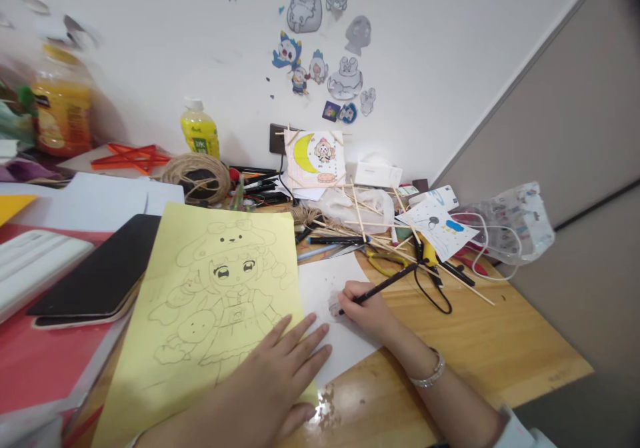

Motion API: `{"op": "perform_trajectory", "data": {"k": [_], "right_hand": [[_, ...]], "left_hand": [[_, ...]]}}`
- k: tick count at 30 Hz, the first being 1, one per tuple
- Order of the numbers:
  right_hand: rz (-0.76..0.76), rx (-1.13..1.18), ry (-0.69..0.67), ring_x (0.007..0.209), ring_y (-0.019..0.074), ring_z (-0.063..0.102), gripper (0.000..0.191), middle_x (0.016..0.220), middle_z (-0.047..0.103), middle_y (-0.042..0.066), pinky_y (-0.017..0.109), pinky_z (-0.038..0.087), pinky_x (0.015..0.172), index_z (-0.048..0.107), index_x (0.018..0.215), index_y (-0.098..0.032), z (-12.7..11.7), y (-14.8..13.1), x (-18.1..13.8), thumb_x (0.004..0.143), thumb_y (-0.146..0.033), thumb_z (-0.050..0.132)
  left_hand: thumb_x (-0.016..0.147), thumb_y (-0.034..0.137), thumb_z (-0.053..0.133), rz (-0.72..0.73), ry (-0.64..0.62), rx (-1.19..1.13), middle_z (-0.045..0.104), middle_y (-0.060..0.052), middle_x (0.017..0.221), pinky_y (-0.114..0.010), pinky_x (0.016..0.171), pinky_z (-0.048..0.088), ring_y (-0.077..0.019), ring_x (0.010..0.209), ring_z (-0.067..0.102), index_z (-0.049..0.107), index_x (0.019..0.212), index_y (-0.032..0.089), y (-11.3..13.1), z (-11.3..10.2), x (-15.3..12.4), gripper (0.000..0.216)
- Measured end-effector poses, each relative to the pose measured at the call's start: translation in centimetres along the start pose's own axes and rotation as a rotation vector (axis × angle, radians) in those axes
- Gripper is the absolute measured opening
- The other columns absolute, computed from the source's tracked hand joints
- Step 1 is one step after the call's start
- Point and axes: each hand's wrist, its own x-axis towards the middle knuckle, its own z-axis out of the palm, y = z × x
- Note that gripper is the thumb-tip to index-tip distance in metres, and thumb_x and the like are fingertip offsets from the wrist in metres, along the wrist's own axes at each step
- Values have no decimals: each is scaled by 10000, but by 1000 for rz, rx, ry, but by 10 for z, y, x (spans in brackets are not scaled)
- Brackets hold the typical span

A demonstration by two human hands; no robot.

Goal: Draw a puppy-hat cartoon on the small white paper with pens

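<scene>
My right hand (367,308) is closed around a dark pencil (387,283), its tip down on a sheet of white paper (333,358). A small grey drawing shows beside the tip, partly covered by my fingers. Palm down, my left hand (290,368) lies flat with fingers spread, across the edge where the yellow paper (150,361) meets the white sheet. The yellow paper carries a line drawing of a figure with big eyes and a dog-faced hat. My left hand and wrist hide the drawing's lower part.
Thin wooden sticks, pens, yellow-handled scissors (387,260) and a plastic bag (525,225) clutter the back right. Twine (197,176), a yellow bottle (200,128) and a larger juice bottle (63,105) stand along the wall. A black notebook (100,271) lies at left.
</scene>
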Motion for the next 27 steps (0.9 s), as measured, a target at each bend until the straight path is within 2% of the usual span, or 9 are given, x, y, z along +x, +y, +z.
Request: {"op": "perform_trajectory", "data": {"k": [4, 12, 18, 23, 27], "right_hand": [[-3, -4, 7, 496, 115, 369, 347, 488, 391, -50, 249, 308, 501, 323, 504, -226, 1, 2, 0, 801, -287, 490], [-45, -84, 48, 501, 119, 333, 354, 501, 316, -55, 266, 246, 493, 241, 530, -234, 0, -1, 1, 810, -276, 454], [-41, -75, 50, 505, 116, 312, 350, 510, 295, -57, 265, 238, 493, 225, 537, -235, 1, -1, 1, 806, -269, 446], [-55, -84, 64, 504, 113, 297, 351, 509, 284, -62, 261, 227, 488, 220, 540, -234, 1, -1, 1, 797, -277, 455], [-47, -74, 60, 501, 109, 303, 339, 507, 289, -62, 255, 229, 488, 230, 536, -231, 1, 1, 1, 793, -272, 448]], "left_hand": [[881, 283, 593, -6, -5, 4, 307, -105, 1539, -535, 1133, 197, -321, 1414, 242, 375, 1447, 186, 0, -1, 0, 614], [872, 282, 630, -5, -125, 26, 352, -139, 1501, -534, 1090, 308, -350, 1367, 338, 452, 1405, 168, 2, -22, 9, 573], [869, 274, 637, 9, -117, 39, 344, -147, 1498, -574, 1065, 333, -373, 1354, 350, 453, 1406, 158, 4, -23, 9, 579], [868, 271, 639, -7, -187, 45, 330, -146, 1500, -592, 1042, 356, -379, 1358, 336, 446, 1412, 154, 5, -26, 11, 589], [874, 268, 619, -7, -162, 38, 319, -142, 1509, -591, 1057, 333, -370, 1368, 323, 431, 1422, 161, 4, -24, 11, 590]]}}
